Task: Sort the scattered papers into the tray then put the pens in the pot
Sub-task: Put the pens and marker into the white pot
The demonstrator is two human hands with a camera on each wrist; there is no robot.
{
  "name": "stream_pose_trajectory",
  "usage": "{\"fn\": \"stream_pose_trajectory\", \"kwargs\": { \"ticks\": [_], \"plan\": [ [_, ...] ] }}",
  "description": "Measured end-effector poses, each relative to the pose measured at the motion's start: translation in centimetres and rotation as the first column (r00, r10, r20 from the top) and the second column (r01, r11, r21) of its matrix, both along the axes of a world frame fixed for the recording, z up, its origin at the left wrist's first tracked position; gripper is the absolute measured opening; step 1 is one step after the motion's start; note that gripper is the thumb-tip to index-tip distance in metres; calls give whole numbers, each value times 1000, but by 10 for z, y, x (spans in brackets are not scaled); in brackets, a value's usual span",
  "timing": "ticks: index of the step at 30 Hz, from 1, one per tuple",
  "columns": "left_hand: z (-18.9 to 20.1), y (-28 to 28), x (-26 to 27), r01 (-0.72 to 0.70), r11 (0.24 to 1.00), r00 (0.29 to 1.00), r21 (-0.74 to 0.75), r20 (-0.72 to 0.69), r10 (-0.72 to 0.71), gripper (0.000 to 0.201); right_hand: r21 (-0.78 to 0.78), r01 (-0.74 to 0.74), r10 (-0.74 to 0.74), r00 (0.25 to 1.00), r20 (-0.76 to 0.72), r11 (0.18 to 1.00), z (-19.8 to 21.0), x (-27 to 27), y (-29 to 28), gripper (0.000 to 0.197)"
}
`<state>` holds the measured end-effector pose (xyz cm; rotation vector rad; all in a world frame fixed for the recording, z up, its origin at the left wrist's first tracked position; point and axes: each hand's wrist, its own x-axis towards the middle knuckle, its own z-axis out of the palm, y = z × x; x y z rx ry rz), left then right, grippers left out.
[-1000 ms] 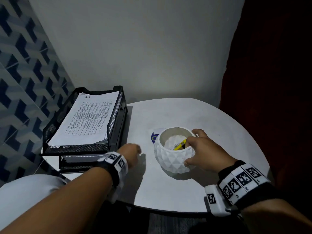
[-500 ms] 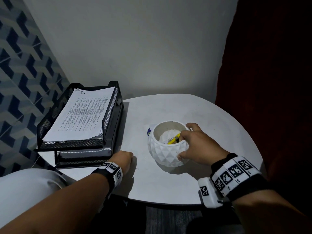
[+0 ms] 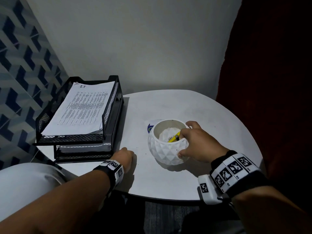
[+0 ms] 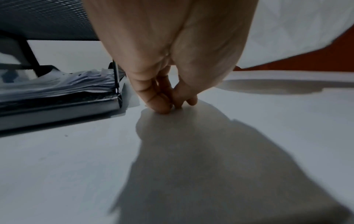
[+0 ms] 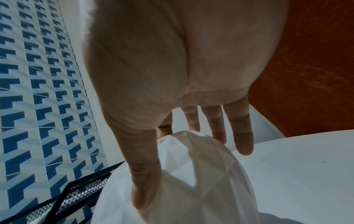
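Observation:
A white faceted pot (image 3: 166,152) (image 5: 201,189) stands mid-table with a yellow pen (image 3: 173,139) lying slanted inside. My right hand (image 3: 181,144) (image 5: 191,171) grips the pot's right side: the thumb presses its outer wall and the index finger hooks over the rim beside the pen's end. The other fingers reach past the rim. A black mesh tray (image 3: 111,105) (image 4: 57,104) at the left holds printed papers (image 3: 84,108) on top and more sheets (image 4: 57,84) below. My left hand (image 3: 125,156) (image 4: 172,106) rests by the tray's front corner, fingers loosely curled, tips on the table, holding nothing.
The round white table (image 3: 185,105) stands in a corner between a blue patterned tile wall (image 3: 20,73) and a dark red surface (image 3: 270,81). A white slip with a blue mark (image 3: 150,126) pokes out behind the pot. A white rounded object (image 3: 25,179) sits at lower left.
My left hand has drawn back a little toward me and its fingers have curled under. The right hand has stayed on the pot with the pen inside.

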<state>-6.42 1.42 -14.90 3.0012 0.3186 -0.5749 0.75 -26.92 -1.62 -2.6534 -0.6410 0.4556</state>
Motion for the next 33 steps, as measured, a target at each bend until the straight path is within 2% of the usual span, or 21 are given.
{"fn": "stream_pose_trajectory", "kwargs": {
  "ticks": [2, 4, 5, 7, 8, 9, 12, 14, 16, 18, 20, 24, 29, 33],
  "plan": [
    [9, 0, 5, -126, 980, 980, -154, 133, 147, 17, -2, -4, 4, 1000, -2, 1000, -1, 0, 0, 44],
    [28, -2, 18, -245, 889, 885, -387, 284, 368, 15, -7, -6, 6, 1000, -3, 1000, -1, -1, 0, 44],
    [42, -5, 26, -249, 825, 823, -507, 339, 456, 19, -8, -5, 5, 1000, -5, 1000, 0, -1, 0, 44],
    [75, -16, 41, -136, 695, 730, -706, 403, 552, 26, -4, -1, 1, 1000, -8, 1000, 0, 0, 1, 43],
    [91, -25, 45, -57, 654, 715, -754, 426, 554, 28, -3, 0, 0, 1000, -11, 1000, 0, 0, 2, 43],
    [105, -35, 47, 25, 647, 721, -762, 463, 516, 29, 0, -2, 2, 1000, -12, 1000, 0, 0, 3, 43],
    [129, -65, 42, 220, 772, 787, -597, 576, 222, 18, 13, 0, 0, 1000, -2, 1000, 2, 0, 4, 43],
    [128, -73, 34, 282, 808, 830, -517, 554, 64, 12, 26, 17, -17, 1000, 6, 1000, 5, 0, 3, 43],
    [120, -74, 28, 343, 810, 854, -475, 516, -59, 18, 43, 36, -36, 999, 13, 998, 7, 1, 0, 43],
    [112, -73, 28, 450, 827, 815, -337, 532, -227, 34, 44, 43, -44, 999, 26, 998, 9, 2, -4, 45],
    [108, -73, 30, 491, 851, 796, -186, 494, -350, 49, 50, 44, -46, 998, 35, 998, 9, 3, -5, 43],
    [110, -65, 42, 412, 904, 833, -111, 449, -324, 52, 138, 89, -95, 995, 37, 986, 9, 7, -8, 50],
    [111, -27, 68, 135, 985, 918, -106, 388, -84, 47, 157, 140, -146, 989, 28, 978, 11, 15, -16, 55],
    [101, 1, 85, -102, 986, 929, -130, 341, 141, 44, 142, 124, -124, 992, -8, 982, 7, 15, -19, 53]
  ]
}}
